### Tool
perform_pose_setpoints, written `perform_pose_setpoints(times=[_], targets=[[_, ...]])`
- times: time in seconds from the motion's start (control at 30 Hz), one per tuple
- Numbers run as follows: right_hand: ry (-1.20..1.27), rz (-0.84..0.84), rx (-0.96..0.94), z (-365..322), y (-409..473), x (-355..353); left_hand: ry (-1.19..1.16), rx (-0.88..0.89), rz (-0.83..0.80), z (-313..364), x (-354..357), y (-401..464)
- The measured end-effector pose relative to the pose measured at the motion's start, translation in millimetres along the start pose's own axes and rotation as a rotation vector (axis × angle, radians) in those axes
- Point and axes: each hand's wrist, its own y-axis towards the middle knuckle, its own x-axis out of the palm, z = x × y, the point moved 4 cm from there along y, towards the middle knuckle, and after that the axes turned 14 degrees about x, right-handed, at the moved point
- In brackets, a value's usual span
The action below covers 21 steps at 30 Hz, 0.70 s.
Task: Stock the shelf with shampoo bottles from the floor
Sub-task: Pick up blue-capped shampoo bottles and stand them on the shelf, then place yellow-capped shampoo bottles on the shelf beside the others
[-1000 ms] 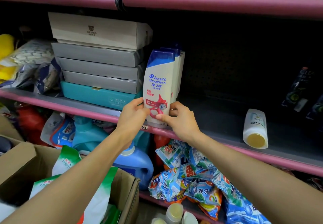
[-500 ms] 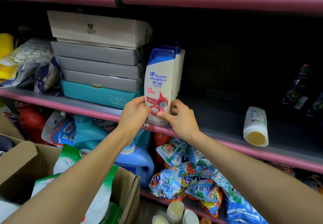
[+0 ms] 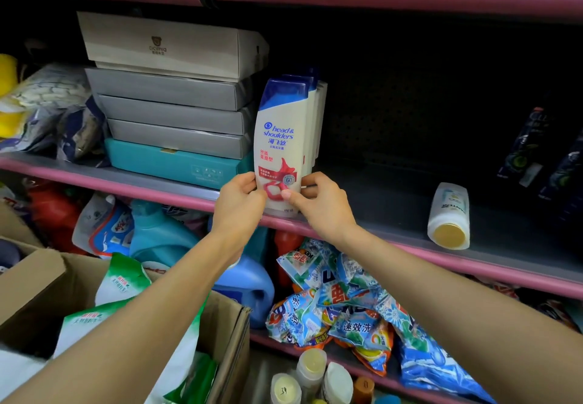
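A white shampoo bottle [image 3: 281, 138] with a blue cap and a red swirl stands upright at the front edge of the pink-edged shelf [image 3: 403, 246]. More bottles of the same kind stand in a row right behind it. My left hand [image 3: 241, 201] grips its lower left side and my right hand [image 3: 318, 203] pinches its lower right side, thumb on the label. Another white bottle [image 3: 449, 216] lies on its side farther right on the same shelf. Several small bottles [image 3: 310, 378] stand on the floor at the bottom.
A stack of flat grey, beige and teal boxes [image 3: 176, 110] sits left of the bottles. Dark bottles [image 3: 530, 148] stand at the far right. Detergent bags [image 3: 347, 302] and blue jugs [image 3: 249, 287] fill the lower shelf. An open cardboard box [image 3: 230, 334] holds green-and-white pouches.
The front bottle has shifted slightly on the shelf edge between my hands; both hands stay on its lower sides. The camera has drifted a little.
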Motion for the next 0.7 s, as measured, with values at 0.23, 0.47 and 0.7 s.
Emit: perform_pose_setpoints(times=[0.23,0.47,0.7], targets=[[-0.400,0.133,-0.175,11,-38,-53,0.144,0.000,0.077,19,23,-33],[-0.878,0.357,0.033,52,-46,-144,0.142,0.047,-0.157,42,67,-61],[-0.776,0.178,0.088,80,-57,-162,0.187,0.067,-0.286,55,95,-84]])
